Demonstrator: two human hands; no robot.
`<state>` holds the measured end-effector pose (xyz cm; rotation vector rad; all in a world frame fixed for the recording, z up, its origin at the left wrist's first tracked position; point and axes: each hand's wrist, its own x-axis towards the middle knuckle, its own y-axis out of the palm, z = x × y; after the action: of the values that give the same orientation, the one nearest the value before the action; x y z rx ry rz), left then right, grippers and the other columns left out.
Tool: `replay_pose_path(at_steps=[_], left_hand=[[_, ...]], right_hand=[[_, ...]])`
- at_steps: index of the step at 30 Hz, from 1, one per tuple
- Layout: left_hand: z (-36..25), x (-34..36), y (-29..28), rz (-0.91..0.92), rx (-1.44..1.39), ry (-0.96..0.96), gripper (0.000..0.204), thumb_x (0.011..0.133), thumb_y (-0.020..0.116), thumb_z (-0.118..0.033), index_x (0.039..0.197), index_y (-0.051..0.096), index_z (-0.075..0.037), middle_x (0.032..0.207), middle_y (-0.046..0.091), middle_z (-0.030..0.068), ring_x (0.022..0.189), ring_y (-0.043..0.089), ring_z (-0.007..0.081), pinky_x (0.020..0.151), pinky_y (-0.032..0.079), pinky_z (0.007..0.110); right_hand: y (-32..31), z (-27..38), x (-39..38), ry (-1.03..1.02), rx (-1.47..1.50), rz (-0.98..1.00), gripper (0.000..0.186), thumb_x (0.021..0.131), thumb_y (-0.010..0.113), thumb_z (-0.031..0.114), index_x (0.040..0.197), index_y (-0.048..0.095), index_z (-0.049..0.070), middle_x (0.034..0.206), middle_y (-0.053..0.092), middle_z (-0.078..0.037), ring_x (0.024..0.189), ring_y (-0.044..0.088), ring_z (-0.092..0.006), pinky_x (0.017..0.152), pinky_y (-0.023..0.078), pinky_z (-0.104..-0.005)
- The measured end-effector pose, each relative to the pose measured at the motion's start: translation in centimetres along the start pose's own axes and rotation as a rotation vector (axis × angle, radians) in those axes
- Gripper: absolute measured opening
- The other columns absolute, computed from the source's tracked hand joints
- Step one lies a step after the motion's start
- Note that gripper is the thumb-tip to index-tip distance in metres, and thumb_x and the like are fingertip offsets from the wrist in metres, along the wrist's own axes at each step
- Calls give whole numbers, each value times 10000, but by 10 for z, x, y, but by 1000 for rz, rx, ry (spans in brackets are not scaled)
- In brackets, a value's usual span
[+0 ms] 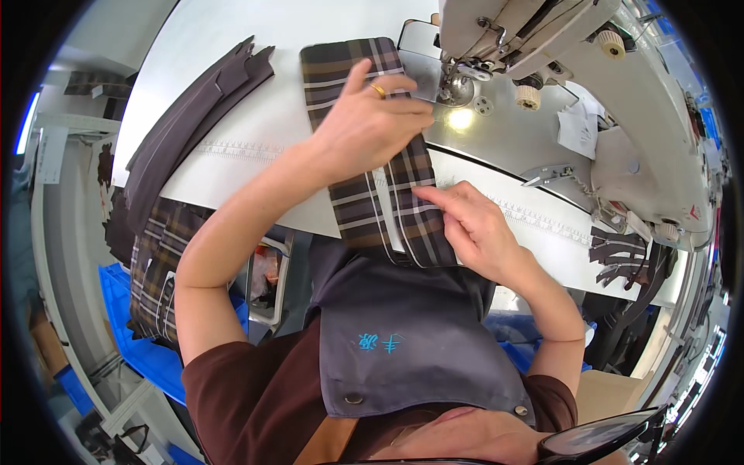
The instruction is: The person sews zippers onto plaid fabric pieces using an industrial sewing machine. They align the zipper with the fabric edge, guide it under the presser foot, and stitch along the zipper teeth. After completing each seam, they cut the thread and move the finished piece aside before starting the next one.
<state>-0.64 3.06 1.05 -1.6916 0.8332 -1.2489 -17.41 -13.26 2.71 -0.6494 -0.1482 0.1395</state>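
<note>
A plaid fabric piece (353,209) with a pale strip down a lengthwise opening lies across the white table edge, beside the sewing machine's needle plate (457,91). My left hand (372,124) is over its upper part, fingers spread and a ring on one finger. At the fabric's right edge, my right hand (473,225) has the index finger extended onto the cloth and the other fingers curled at the edge, partly hidden.
Dark fabric strips (198,124) lie at the table's left. More plaid pieces (163,271) hang below, by a blue bin (116,314). The machine head (628,132) fills the upper right; more strips (620,256) lie below it. Printed rulers (232,151) run along the table (178,46).
</note>
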Motion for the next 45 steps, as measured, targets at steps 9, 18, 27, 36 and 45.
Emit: replay_pose_path(at_steps=[9, 18, 27, 36, 45], left_hand=[[38, 32, 24, 76, -54, -188, 730, 717, 707, -456, 1311, 492, -91, 1393, 451, 62, 1347, 304, 289, 1051, 215, 590], [43, 27, 16, -205, -61, -253, 105, 805, 665, -217, 830, 690, -119, 973, 677, -40, 925, 620, 178, 1024, 296, 524], [11, 24, 35, -138, -21, -114, 191, 822, 600, -104, 1005, 652, -121, 1138, 591, -18, 1043, 565, 179, 1017, 258, 602], [7, 23, 28, -140, -45, -12, 238, 771, 709, -305, 950, 696, -147, 961, 637, -34, 899, 615, 145, 1057, 208, 564], [4, 20, 26, -135, -1, -56, 350, 743, 712, -409, 984, 694, -156, 999, 647, -18, 951, 603, 155, 1051, 213, 563]], right_hand=[[1, -38, 58, -487, -685, -242, 344, 682, 617, 89, 1025, 621, 70, 1010, 577, -73, 745, 569, -174, 582, 470, -316], [-22, -69, 83, -397, -853, -307, 372, 674, 593, 36, 1041, 636, 77, 1097, 625, -4, 734, 620, -149, 557, 486, -269], [-56, -79, 57, -126, -872, -224, 300, 793, 587, 29, 1087, 624, 70, 1100, 643, -56, 751, 626, -232, 572, 510, -328], [-48, -73, 79, -131, -307, -247, 71, 799, 627, 113, 804, 604, 47, 574, 573, -96, 498, 536, -287, 522, 447, -355], [-65, -82, 54, 43, -396, -224, 87, 868, 599, 122, 921, 628, 59, 661, 588, -41, 568, 532, -156, 539, 430, -273]])
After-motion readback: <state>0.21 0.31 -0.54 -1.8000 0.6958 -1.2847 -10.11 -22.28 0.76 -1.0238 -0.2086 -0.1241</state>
